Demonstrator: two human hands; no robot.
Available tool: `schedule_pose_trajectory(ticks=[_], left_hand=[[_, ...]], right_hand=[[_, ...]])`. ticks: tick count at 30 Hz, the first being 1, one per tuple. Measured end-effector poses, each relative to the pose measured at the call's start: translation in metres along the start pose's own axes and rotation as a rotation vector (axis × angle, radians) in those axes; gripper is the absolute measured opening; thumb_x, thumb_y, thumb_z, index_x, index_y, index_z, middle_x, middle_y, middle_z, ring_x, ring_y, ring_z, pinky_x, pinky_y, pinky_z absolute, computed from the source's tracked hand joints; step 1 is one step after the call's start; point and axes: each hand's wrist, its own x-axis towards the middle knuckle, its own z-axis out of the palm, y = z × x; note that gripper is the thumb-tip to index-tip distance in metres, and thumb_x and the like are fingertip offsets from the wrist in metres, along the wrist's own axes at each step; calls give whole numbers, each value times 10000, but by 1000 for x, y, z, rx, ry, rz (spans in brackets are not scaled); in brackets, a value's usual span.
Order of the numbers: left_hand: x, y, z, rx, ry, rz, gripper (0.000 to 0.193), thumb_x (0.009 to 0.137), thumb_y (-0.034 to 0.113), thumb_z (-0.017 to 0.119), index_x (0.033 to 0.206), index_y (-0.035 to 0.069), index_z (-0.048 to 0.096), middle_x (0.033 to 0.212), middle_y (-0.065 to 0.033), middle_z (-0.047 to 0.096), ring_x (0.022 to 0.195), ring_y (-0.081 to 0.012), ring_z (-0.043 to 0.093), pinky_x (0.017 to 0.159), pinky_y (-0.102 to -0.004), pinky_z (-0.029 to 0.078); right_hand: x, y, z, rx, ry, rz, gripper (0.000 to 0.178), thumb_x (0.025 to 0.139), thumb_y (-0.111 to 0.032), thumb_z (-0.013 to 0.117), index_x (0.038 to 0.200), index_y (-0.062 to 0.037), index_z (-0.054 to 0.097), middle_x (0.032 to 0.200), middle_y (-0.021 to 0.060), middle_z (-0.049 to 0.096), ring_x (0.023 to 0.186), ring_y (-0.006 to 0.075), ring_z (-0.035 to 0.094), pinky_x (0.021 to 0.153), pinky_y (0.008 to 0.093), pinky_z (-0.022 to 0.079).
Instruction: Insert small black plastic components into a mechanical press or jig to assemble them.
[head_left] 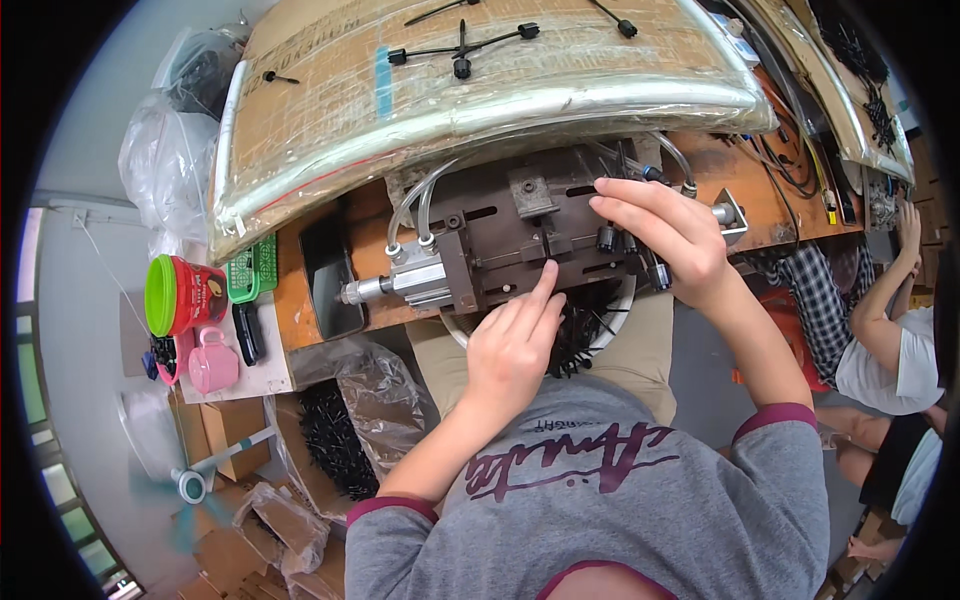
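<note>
The left hand presses an extended forefinger onto the dark brown metal fixture block, while the right hand pinches a small black cylindrical plastic part beside it

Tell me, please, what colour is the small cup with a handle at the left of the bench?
The small cup is pink; the head view shows it, below a red container with a green lid.

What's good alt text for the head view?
Seen from above, a person's left hand points a forefinger at a dark metal fixture on an orange workbench, while the right hand touches small black parts at its right end. A bowl of black parts sits in their lap below.
</note>
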Motion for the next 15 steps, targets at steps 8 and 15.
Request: schedule_pose_trajectory(ticks=[8, 15], left_hand=[[17, -2, -3, 29, -55, -41, 285, 739, 109, 820, 1001, 33, 736, 1247, -123, 705, 721, -195, 705, 641, -299, 547], [31, 13, -28, -604, 107, -158, 369, 758, -35, 836, 1113, -9, 735, 1038, -129, 720, 816, -150, 706, 731, -285, 610]], right_hand=[[-14, -6, -2, -39, 4, -74, 345, 775, -104, 636, 1061, 63, 733, 1075, 198, 723, 800, 273, 720, 656, 333, 572], [-21, -23, 15, -51, 44, -246, 308, 716, -103, 706, 967, 76, 720, 1061, 219, 702, 728, 241, 691, 622, 316, 577]])
